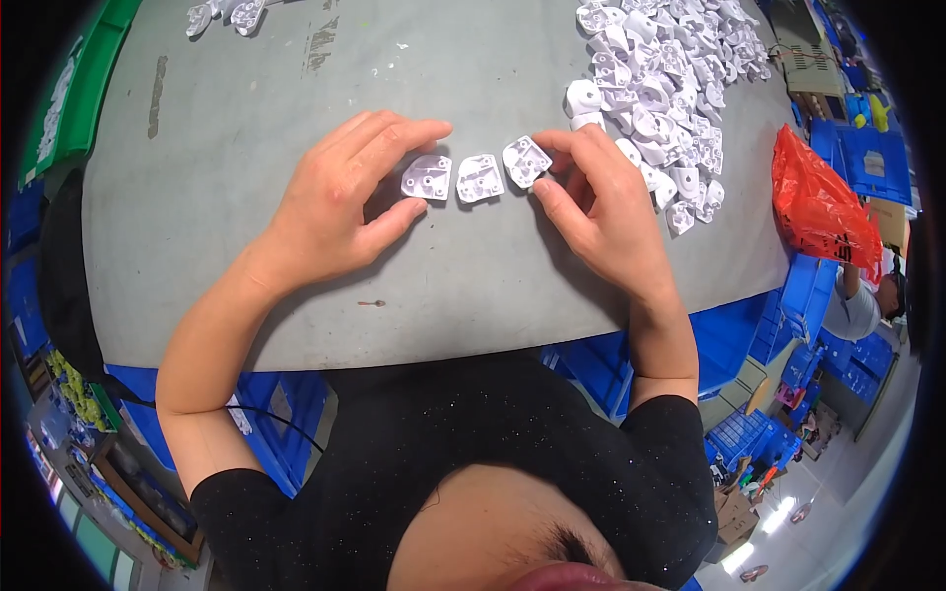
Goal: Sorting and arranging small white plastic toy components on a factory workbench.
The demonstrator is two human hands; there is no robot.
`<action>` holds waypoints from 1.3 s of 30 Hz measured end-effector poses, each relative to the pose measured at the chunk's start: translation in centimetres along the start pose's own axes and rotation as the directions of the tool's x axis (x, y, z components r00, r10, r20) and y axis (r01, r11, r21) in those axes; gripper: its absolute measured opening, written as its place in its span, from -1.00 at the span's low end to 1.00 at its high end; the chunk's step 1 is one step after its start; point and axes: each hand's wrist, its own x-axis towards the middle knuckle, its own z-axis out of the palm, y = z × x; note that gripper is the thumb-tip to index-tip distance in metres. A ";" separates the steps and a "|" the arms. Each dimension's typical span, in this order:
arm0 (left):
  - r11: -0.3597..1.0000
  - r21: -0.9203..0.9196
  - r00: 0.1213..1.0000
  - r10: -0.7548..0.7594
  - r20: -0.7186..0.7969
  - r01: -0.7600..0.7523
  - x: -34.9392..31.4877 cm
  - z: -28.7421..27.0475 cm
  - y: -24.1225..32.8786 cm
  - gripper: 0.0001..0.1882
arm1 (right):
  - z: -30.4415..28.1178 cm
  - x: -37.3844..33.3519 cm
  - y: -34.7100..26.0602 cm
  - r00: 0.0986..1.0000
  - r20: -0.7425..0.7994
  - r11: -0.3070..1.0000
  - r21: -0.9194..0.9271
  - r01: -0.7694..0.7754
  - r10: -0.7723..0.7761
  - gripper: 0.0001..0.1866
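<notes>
I count three white moulded plastic parts in a row: my right hand pinches the rightmost part, my left hand is spread around the leftmost part. Right of the right grip lies one uncountable heap; far left of the left grip, one green bin holds white pieces.

We see bright, even light | soft shadows near our left hand and right hand | glare streaks on floor, lower right | centre sharp | table edge bows, corners black
</notes>
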 end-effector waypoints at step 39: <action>0.999 0.010 0.999 -0.052 -0.004 0.052 -0.6 -0.1 0.5 -0.35 | -12.0 -21.3 5.3 0.781 -0.544 0.658 -0.471 -0.587 0.306 -0.56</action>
